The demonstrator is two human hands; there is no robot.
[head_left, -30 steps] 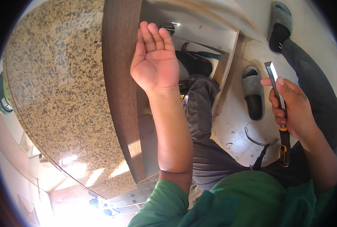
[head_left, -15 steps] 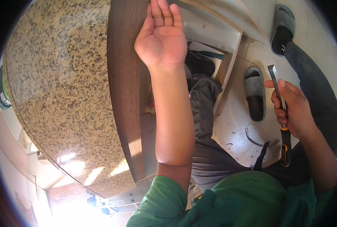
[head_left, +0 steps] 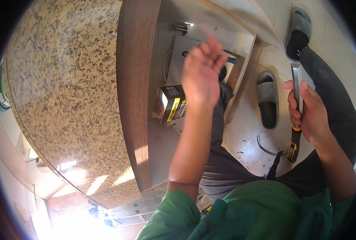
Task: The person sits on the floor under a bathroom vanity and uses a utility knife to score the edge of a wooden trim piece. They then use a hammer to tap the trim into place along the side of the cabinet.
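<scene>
- Right hand (head_left: pixel 312 116) grasps the chisel (head_left: pixel 298 94): steel blade up, black-and-orange handle hanging below the fist, thumb and fingers around the blade.
- Chisel sits right of the person's lap, above the floor (head_left: pixel 248 148), well apart from the worktop.
- Left hand (head_left: pixel 203 76) is released: palm side up-ish, fingers loosely bent, smeared by blur. It's over the cabinet (head_left: pixel 245 76) opening.
- In the way: left hand and forearm cut across my view of the cabinet. They hide part of the black-and-yellow box (head_left: pixel 173 104), most of the teal-handled tool (head_left: pixel 231 60) and much of the lower left leg.
- Box leans at a tilt inside, just beside the wood-grain panel (head_left: pixel 136 80).
- Panel runs along the right edge of the granite worktop (head_left: pixel 66 88), between it and the opening. Sun patches on the worktop's near end.
- Pale board (head_left: pixel 177 60) deeper in, white cable (head_left: pixel 166 68) looped beside it.
- Grey slipper (head_left: pixel 267 100) loose on the floor, between cabinet and right leg; matching one is on the right foot (head_left: pixel 298 44).
- Dark curved strip (head_left: pixel 266 149) on the floor near the lap, small curled bits around it.
- Green round container (head_left: pixel 2 94) past the worktop's far left edge, partly hidden by it.
</scene>
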